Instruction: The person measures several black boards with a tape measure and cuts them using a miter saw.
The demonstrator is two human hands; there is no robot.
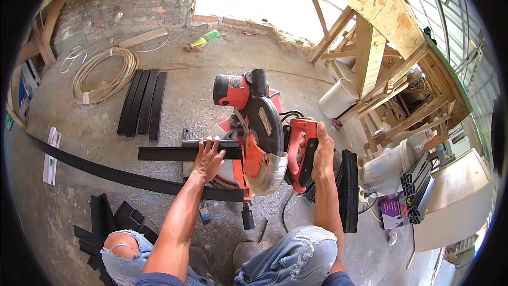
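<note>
A red and black miter saw (266,126) stands on the floor in front of me, its head lowered. My right hand (321,151) is wrapped around the red D-shaped handle on the saw's right side. Across the saw's base lies a short black metal bar (166,153). My left hand (208,158) holds this bar down against the fence, fingers bent over it, left of the blade guard (269,175). Nearer to me a long black strip (132,177) reaches from the far left to the saw's front. Whether the blade touches the bar is hidden by the guard.
Several black bars (142,103) lie at left, more offcuts (106,228) by my left knee, and a stack (347,190) right of the saw. A coiled hose (105,77), a white level (51,156), a green bottle (205,38), buckets (338,98) and wooden framing (391,85) surround me.
</note>
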